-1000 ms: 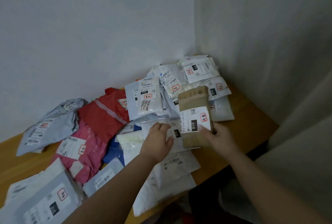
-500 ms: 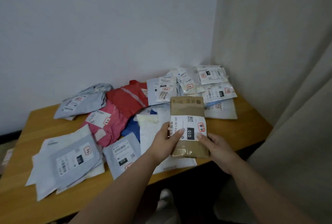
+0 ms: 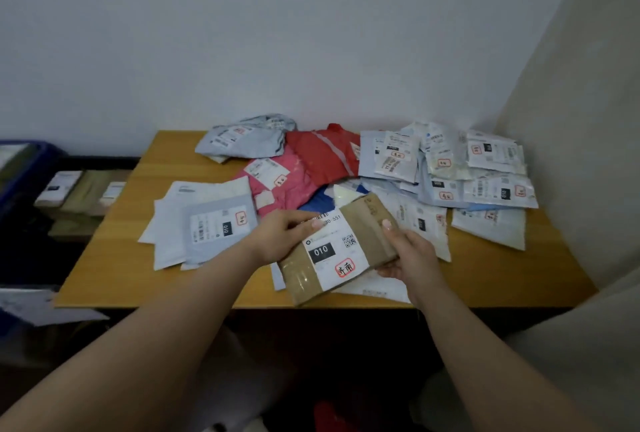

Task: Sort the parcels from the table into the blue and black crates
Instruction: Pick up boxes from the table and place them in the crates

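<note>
A brown parcel (image 3: 360, 234) with a white label reading 010 is held over the table's front edge, tilted. My left hand (image 3: 282, 235) grips its upper left edge and my right hand (image 3: 407, 253) grips its right end. More parcels cover the wooden table (image 3: 114, 275): a grey one (image 3: 218, 230) at the left, a pink one (image 3: 280, 182), a red one (image 3: 323, 152), and a heap of white and pale blue ones (image 3: 450, 171) at the back right. A blue crate (image 3: 24, 164) shows at the far left edge. A black crate (image 3: 31, 251) beside the table holds several parcels.
White walls meet in a corner behind the table. A pale curtain (image 3: 588, 154) hangs along the right side. A white sheet (image 3: 38, 307) lies at the lower left. Under the table it is dark.
The view has pulled back and swung left, bringing the crates into sight. The brown parcel has turned from upright to slanted and come nearer the front edge, with both hands still on it.
</note>
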`<move>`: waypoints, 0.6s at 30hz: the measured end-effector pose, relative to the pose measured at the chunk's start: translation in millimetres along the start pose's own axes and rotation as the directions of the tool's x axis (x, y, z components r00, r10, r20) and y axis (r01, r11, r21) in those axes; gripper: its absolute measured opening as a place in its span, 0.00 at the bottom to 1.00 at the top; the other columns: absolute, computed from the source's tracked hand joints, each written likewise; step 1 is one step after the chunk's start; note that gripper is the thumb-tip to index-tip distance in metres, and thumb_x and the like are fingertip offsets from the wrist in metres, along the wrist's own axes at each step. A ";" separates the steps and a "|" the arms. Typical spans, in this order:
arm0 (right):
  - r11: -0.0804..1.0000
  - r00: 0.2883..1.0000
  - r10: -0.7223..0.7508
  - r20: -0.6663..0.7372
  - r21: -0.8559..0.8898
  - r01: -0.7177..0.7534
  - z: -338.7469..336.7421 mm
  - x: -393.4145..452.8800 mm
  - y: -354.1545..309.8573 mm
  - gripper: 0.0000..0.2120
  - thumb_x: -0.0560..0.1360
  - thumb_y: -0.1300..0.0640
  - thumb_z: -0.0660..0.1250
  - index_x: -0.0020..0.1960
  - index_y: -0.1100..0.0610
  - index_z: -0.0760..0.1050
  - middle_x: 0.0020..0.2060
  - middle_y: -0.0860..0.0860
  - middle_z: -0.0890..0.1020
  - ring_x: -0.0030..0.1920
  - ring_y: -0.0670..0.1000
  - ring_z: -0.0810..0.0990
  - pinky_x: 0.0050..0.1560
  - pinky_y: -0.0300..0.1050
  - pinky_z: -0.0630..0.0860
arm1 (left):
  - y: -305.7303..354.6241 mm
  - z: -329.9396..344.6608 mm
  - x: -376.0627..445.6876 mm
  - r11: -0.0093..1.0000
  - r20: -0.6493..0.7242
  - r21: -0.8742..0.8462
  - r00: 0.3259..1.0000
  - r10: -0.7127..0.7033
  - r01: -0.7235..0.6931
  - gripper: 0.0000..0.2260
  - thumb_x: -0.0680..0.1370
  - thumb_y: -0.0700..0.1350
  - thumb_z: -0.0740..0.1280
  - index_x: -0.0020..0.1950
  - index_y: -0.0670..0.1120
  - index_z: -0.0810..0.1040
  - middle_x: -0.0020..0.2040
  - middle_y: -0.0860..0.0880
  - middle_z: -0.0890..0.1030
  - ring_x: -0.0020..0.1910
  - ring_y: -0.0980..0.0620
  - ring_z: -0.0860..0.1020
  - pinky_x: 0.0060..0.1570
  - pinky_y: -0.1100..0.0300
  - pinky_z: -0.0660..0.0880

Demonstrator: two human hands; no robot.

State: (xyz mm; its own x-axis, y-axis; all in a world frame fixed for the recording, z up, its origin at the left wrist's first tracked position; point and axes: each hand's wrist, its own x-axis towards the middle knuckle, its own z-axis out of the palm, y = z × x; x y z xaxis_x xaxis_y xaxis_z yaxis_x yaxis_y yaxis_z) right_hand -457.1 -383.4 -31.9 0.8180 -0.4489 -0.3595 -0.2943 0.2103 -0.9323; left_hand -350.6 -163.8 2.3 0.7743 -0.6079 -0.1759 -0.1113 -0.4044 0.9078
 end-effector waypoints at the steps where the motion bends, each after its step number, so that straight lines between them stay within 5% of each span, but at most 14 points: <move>1: 1.000 1.000 -0.003 0.021 -0.013 0.003 13.9 -0.2 0.0 0.22 0.71 0.42 0.71 0.50 0.61 0.77 0.38 0.56 0.84 0.34 0.54 0.84 0.31 0.44 0.78 | -6.3 -10.3 -9.6 1.000 -0.027 -0.015 1.000 -0.001 0.000 0.08 0.77 0.55 0.66 0.53 0.60 0.82 0.47 0.57 0.85 0.47 0.59 0.83 0.47 0.65 0.78; 5: 0.998 0.996 -0.032 0.087 -0.048 0.036 83.0 -6.6 3.1 0.21 0.70 0.42 0.72 0.47 0.60 0.78 0.38 0.56 0.84 0.35 0.53 0.84 0.30 0.44 0.78 | -40.7 -58.0 -50.9 0.997 -0.138 -0.077 0.990 -0.033 0.022 0.09 0.77 0.54 0.66 0.53 0.56 0.83 0.48 0.52 0.86 0.49 0.54 0.83 0.50 0.60 0.79; 8: 0.998 0.991 -0.049 0.128 -0.032 0.053 150.3 -16.7 9.8 0.18 0.71 0.42 0.72 0.44 0.58 0.78 0.39 0.56 0.85 0.40 0.55 0.84 0.37 0.51 0.81 | -72.7 -98.5 -89.2 0.983 -0.191 -0.167 0.976 -0.106 0.075 0.08 0.80 0.51 0.64 0.53 0.56 0.82 0.47 0.57 0.85 0.47 0.61 0.82 0.45 0.69 0.76; 15: 0.996 0.973 -0.078 0.218 -0.030 0.086 336.0 -52.5 19.4 0.25 0.75 0.44 0.69 0.56 0.66 0.74 0.45 0.57 0.84 0.46 0.58 0.83 0.46 0.62 0.81 | -145.0 -215.5 -188.5 0.939 -0.339 -0.309 0.905 -0.258 0.152 0.13 0.83 0.53 0.59 0.53 0.50 0.82 0.48 0.58 0.85 0.48 0.63 0.81 0.45 0.70 0.75; 18: 0.995 0.959 -0.057 0.276 -0.065 0.078 398.3 -73.3 31.3 0.21 0.75 0.43 0.68 0.60 0.57 0.75 0.46 0.56 0.84 0.38 0.54 0.82 0.39 0.52 0.81 | -175.6 -257.2 -221.6 0.938 -0.444 -0.308 0.848 -0.289 0.159 0.15 0.82 0.55 0.58 0.59 0.50 0.80 0.55 0.51 0.83 0.57 0.53 0.80 0.60 0.54 0.75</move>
State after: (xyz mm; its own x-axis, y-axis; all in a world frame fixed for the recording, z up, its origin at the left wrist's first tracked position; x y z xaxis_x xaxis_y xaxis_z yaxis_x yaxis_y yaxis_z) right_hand -329.4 2.0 -18.9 0.9381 -0.2029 -0.2807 -0.2612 0.1179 -0.9581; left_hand -342.4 217.6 -20.2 0.9654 -0.0954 -0.2428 0.2103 -0.2659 0.9408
